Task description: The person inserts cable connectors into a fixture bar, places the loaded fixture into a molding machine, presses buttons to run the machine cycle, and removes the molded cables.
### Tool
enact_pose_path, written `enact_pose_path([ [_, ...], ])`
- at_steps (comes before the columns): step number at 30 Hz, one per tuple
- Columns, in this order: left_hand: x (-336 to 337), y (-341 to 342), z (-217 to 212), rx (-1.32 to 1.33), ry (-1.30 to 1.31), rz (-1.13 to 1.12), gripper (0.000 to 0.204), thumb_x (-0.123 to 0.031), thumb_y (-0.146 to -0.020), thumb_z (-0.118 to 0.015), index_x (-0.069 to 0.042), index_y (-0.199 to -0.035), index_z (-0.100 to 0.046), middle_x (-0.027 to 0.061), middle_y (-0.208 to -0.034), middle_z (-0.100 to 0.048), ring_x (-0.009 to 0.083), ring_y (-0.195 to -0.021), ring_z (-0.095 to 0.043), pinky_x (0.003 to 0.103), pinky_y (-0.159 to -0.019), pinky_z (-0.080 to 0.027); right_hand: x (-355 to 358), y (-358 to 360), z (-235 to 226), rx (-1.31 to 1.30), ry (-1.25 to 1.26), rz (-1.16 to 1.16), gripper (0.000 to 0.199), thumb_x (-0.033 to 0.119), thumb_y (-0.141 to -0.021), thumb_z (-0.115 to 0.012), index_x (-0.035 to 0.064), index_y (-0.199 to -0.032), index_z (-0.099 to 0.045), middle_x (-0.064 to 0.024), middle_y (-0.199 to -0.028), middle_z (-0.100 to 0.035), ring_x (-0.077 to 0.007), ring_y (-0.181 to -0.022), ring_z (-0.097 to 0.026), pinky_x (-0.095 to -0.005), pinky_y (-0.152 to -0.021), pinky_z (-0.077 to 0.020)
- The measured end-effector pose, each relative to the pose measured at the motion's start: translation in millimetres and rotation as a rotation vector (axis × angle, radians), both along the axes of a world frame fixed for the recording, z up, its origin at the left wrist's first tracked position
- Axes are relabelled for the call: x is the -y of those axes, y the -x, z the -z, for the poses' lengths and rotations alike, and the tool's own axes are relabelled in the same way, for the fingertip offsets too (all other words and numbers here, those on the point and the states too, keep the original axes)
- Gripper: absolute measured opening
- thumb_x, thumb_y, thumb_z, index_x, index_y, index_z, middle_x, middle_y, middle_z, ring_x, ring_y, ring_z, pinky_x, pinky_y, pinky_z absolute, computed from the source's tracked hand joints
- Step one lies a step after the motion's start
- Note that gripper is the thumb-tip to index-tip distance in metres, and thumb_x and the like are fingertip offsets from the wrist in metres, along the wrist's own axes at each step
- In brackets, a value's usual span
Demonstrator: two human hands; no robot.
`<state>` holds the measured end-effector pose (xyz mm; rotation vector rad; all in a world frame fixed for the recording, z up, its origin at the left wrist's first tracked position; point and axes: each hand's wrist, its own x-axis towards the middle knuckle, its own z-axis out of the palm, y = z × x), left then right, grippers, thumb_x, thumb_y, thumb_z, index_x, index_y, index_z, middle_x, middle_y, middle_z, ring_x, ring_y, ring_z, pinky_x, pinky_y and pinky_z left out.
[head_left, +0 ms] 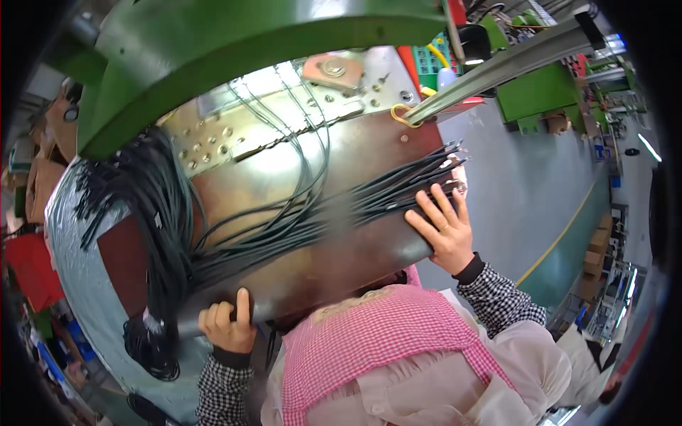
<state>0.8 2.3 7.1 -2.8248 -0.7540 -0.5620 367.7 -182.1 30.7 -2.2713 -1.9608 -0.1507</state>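
A long bundle of dark thin cables [284, 238] lies across the brown metal tabletop [284, 284]. My right hand [449, 234] is open, fingers spread, touching the bundle near its cut ends at the right edge. At the near left edge of the tabletop rests my left hand [229, 326], one digit stretched out and the others half curled; no cable shows in it. Several cables [302, 149] run from the bundle up to the metal plate [213, 145] under the green machine [270, 42]. More cables [160, 213] hang in a thick bunch on the left.
The green machine frame arches over the far side of the tabletop. A grey metal bar [497, 71] slants at the upper right. On the left stands a surface wrapped in plastic film [85, 284], with a red bin [32, 270] beyond it. Cardboard boxes [593, 259] stand far right.
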Motion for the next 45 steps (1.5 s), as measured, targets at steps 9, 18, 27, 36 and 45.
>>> enact_pose_path([
  [9,0.2,1.3,5.9,-0.028,-0.074,-0.004,0.040,-0.039,-0.089,-0.059,-0.009,-0.116,-0.060,0.0074,-0.094,-0.042,0.0243,-0.088,-0.047,0.042,-0.080,-0.039,-0.5,-0.5,-0.1,-0.039,-0.014,0.009,0.050,0.019,-0.073,-0.069,0.0237,-0.122,-0.061,-0.0036,-0.139,-0.050,-0.0262,-0.133,-0.041,-0.0508,-0.108,-0.0249],
  [18,2.9,-1.5,-1.5,-0.052,0.050,-0.043,0.040,-0.011,-0.078,-0.064,-0.014,-0.118,-0.061,0.0066,-0.098,-0.044,0.0243,-0.089,-0.048,0.042,-0.079,-0.041,0.6,2.5,-2.8,-0.043,0.028,0.021,0.056,0.018,-0.070,-0.071,0.0229,-0.124,-0.059,-0.0057,-0.142,-0.046,-0.0283,-0.135,-0.038,-0.0498,-0.111,-0.0208],
  [27,-10.5,-190.7,-42.7,0.112,0.302,0.402,0.048,-0.016,-0.073,-0.068,0.003,-0.115,-0.056,0.0123,-0.099,-0.054,0.0259,-0.092,-0.055,0.034,-0.080,-0.047,-79.7,-33.7,-46.1,-0.278,0.036,-0.199,0.060,0.027,-0.065,-0.078,0.0166,-0.121,-0.060,-0.0072,-0.117,-0.054,-0.0288,-0.110,-0.048,-0.0428,-0.098,-0.0332],
  [36,-32.2,-224.1,-24.9,0.280,0.586,0.353,0.018,-0.008,-0.078,-0.063,0.000,-0.092,-0.055,0.0149,-0.084,-0.055,0.0275,-0.079,-0.057,0.034,-0.070,-0.047,-108.2,-65.2,-46.2,-0.615,0.121,-0.268,0.017,0.016,-0.091,-0.055,0.0032,-0.096,-0.065,-0.0099,-0.091,-0.062,-0.0274,-0.088,-0.059,-0.0364,-0.080,-0.0465],
  [45,-46.8,-205.0,-88.8,0.192,1.443,0.361,0.015,-0.012,-0.093,-0.049,0.001,-0.101,-0.052,0.0155,-0.069,-0.061,0.0315,-0.064,-0.062,0.036,-0.062,-0.047,-85.8,-55.5,-58.0,0.128,-0.180,-0.142,0.035,0.004,-0.067,-0.066,0.0085,-0.102,-0.064,-0.0047,-0.088,-0.059,-0.0251,-0.089,-0.056,-0.0383,-0.084,-0.0449],
])
